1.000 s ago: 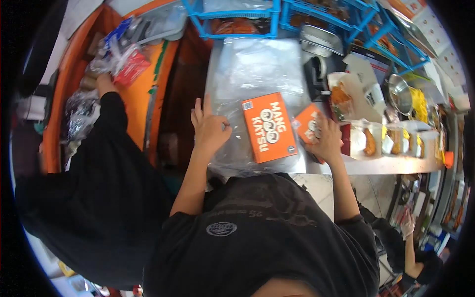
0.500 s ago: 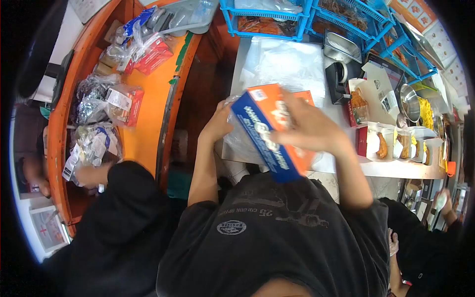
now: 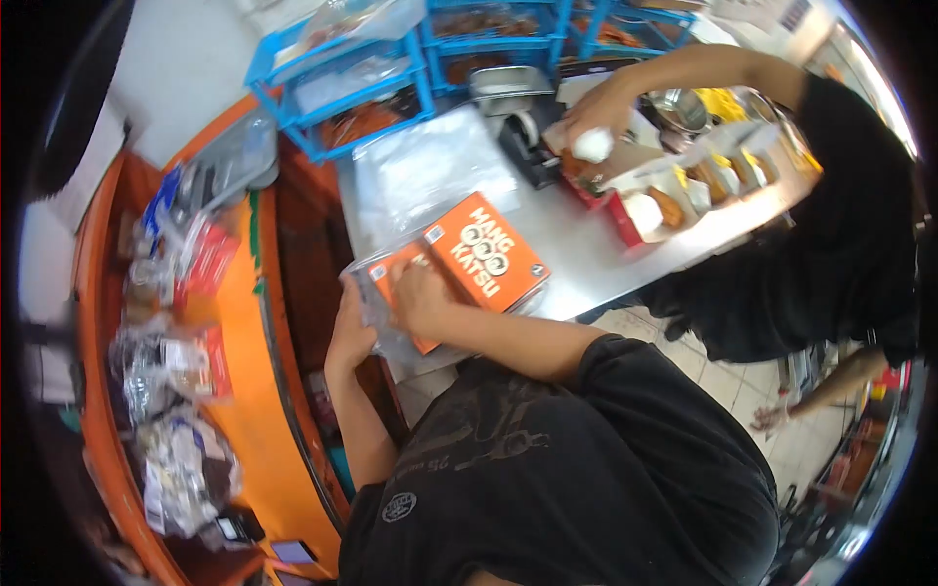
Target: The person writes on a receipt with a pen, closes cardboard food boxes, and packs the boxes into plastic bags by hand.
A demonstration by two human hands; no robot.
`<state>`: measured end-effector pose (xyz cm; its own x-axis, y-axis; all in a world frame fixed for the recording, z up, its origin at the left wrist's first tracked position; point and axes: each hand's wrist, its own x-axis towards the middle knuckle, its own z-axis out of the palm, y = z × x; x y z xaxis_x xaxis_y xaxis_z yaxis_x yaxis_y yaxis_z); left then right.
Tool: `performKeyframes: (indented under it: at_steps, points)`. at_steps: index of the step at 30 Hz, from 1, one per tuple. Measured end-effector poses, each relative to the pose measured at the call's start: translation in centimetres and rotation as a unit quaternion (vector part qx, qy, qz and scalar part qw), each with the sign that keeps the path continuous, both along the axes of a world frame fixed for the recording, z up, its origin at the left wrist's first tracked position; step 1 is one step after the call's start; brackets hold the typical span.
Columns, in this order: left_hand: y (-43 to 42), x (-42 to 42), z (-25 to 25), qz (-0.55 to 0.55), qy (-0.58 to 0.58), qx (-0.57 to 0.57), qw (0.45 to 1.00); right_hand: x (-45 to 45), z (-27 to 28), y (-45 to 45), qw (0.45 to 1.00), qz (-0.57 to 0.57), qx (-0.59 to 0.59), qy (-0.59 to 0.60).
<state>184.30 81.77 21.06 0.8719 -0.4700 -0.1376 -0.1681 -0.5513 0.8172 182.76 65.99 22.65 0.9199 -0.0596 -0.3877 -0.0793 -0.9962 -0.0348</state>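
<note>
An orange box (image 3: 485, 252) printed "MANG KATSU" lies on the metal table, partly over clear plastic. To its left, a second orange box (image 3: 379, 272) is partly inside a clear plastic bag (image 3: 369, 305). My right hand (image 3: 426, 299) presses on that second box with its fingers bent over it. At the left edge of the bag, my left hand (image 3: 350, 325) has its fingers closed around the plastic. A stack of clear plastic bags (image 3: 430, 166) lies behind the boxes.
At the right, a co-worker's hand (image 3: 598, 109) holds something white over an open food box. More open boxes (image 3: 640, 217) stand along the table's right. Blue racks (image 3: 342, 93) and a tape dispenser (image 3: 526, 146) are behind. Bagged items (image 3: 186, 469) line the orange counter (image 3: 256, 430).
The view has turned. The box my right hand carried now lies on the table, and that hand is on the other box at the bag. A co-worker has reached in from the right.
</note>
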Motion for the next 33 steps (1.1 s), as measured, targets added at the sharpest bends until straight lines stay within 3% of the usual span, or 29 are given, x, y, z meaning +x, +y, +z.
performKeyframes:
  at_steps: [2,3,5,8,9,11,12,14,16,19,22,23,25,26,28,29,30,32,33]
  points:
    - [-1.4,-0.1,0.3,0.059,-0.060,0.014,0.996,-0.5,0.6,0.5,0.998,0.014,-0.021,0.050]
    - [-2.1,-0.5,0.3,0.090,-0.115,-0.026,0.989,-0.5,0.6,0.3,0.999,0.036,-0.029,0.026]
    - [-2.5,-0.5,0.6,0.118,-0.087,-0.086,0.985,-1.1,1.1,0.2,0.995,0.092,-0.040,-0.024]
    - [-1.2,-0.3,-0.2,0.137,-0.122,-0.150,0.972,-1.2,-1.4,0.0,0.945,0.213,-0.052,-0.241]
    - [-0.3,-0.3,-0.4,0.161,-0.116,-0.191,0.961,-1.1,-1.7,0.0,0.967,0.176,0.005,-0.187]
    - [1.4,-0.9,-1.8,0.249,-0.128,-0.300,0.912,-1.5,-1.8,-1.5,0.948,0.189,0.044,-0.252]
    - [1.5,-1.2,-2.2,0.280,-0.138,-0.313,0.897,-1.4,-2.5,-1.5,0.948,0.191,0.069,-0.246]
    - [1.6,-0.6,-4.8,0.311,-0.128,-0.188,0.923,-1.8,-3.0,-1.2,0.949,0.210,0.048,-0.229]
    - [0.2,0.8,-5.6,0.281,0.051,-0.234,0.929,-2.1,-3.4,0.1,0.950,0.219,-0.030,-0.219]
    - [-0.8,4.9,-5.8,0.253,0.189,-0.130,0.940,-2.4,-3.4,0.5,0.954,0.213,-0.067,-0.200]
    - [-1.7,7.1,-2.4,0.195,0.041,-0.232,0.952,-3.0,-3.3,0.3,0.954,0.190,-0.033,-0.228]
    - [-2.0,6.3,-0.6,0.159,-0.094,-0.185,0.965,-3.1,-3.3,0.0,0.952,0.177,-0.019,-0.247]
    - [-2.7,3.1,-0.2,0.141,-0.229,-0.284,0.920,-2.6,-4.4,0.3,0.949,0.172,0.043,-0.260]
    - [-3.2,1.2,-0.7,0.184,-0.144,-0.371,0.899,-2.1,-5.0,-0.1,0.948,0.152,0.063,-0.271]
    - [-0.4,-0.4,-7.8,0.245,-0.017,-0.208,0.947,-1.2,-5.9,-0.1,0.950,0.136,0.099,-0.262]
    - [-1.7,-3.1,-4.6,0.242,0.136,-0.196,0.941,-1.2,-5.9,0.3,0.945,0.139,0.060,-0.291]
    - [-0.4,-3.8,-7.7,0.160,0.144,-0.268,0.939,-0.8,-5.8,0.0,0.937,0.147,0.023,-0.317]
    - [2.3,-3.5,-6.4,0.059,0.323,-0.225,0.917,0.0,-2.3,-1.9,0.977,0.157,0.130,-0.067]
    - [2.7,-4.1,-5.6,0.059,0.294,-0.207,0.931,0.1,0.3,-2.4,0.966,0.162,0.192,0.060]
